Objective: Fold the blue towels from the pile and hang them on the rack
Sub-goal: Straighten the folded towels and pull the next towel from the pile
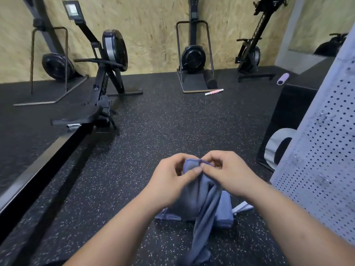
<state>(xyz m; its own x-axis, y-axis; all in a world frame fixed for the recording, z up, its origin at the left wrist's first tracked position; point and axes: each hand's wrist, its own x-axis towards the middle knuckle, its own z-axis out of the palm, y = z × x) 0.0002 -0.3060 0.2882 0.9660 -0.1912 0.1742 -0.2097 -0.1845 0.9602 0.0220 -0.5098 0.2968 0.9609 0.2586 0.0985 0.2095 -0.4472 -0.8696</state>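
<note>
A blue towel (201, 214) hangs bunched from both my hands above the floor, its lower end trailing toward the bottom of the view. My left hand (169, 181) pinches the towel's top hem with thumb and fingers. My right hand (226, 173) pinches the same hem right beside it, the two thumbs almost touching. Below and behind the hanging towel lies the pile of blue towels (223, 214) on the floor, partly hidden by the held one. A white perforated rack panel (322, 169) with small metal hooks stands at the right.
A rowing machine (99, 89) and its long rail (38, 166) run along the left. More machines stand against the wooden wall (153, 35). A black box (292, 116) sits by the rack, a pink roller (214, 92) and a purple roller (282, 78) lie on the speckled floor.
</note>
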